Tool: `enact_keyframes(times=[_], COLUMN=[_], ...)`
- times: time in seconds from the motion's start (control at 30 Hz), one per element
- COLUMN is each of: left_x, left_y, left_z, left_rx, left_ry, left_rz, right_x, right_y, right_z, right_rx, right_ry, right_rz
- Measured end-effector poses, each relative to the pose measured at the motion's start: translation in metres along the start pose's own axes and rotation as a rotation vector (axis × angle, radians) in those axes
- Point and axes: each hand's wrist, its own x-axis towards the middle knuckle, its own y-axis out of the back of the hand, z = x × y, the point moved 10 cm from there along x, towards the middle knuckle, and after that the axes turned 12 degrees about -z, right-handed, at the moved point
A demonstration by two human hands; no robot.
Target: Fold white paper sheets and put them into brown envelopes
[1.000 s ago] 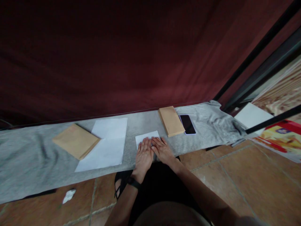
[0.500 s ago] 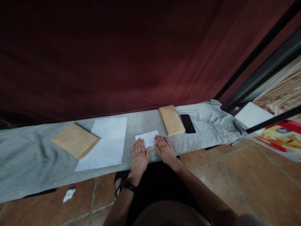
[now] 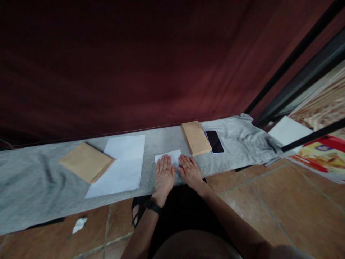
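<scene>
A small folded white paper lies on the grey cloth. My left hand rests flat on the paper's left part, fingers stretched out. My right hand lies flat on its right part, fingers spread. The two hands sit side by side, almost touching. Most of the folded paper is hidden under them. A dark watch band circles my left wrist.
A stack of white sheets and a brown envelope pile lie to the left. Another brown envelope stack and a black phone sit to the right. A dark red curtain hangs behind. Tiled floor, with a crumpled scrap.
The hands slid apart half a second ago, uncovering the paper's middle, then my left hand moved back up and right onto it. My right hand stayed almost still.
</scene>
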Motion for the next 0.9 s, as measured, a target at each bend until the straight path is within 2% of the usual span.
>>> enact_keyframes(times=[0.1,0.27,0.5,0.63,0.9], left_x=[0.009,0.011,0.011,0.012,0.007], left_y=[-0.007,-0.014,-0.018,-0.018,-0.010], left_z=[0.005,0.000,0.001,0.002,-0.006], left_rx=[0.003,0.022,0.046,0.047,0.040], left_ry=[-0.016,-0.009,-0.012,-0.011,0.028], left_rz=[-0.036,-0.052,-0.070,-0.071,-0.038], right_x=[0.000,0.007,0.033,0.037,0.032], right_y=[0.001,0.004,-0.001,-0.010,-0.010], right_z=[0.001,0.001,-0.018,-0.018,-0.006], right_rx=[0.008,0.050,0.080,0.061,0.023], right_ry=[0.002,0.002,0.112,0.088,0.024], right_rz=[0.001,-0.009,-0.097,-0.125,-0.070])
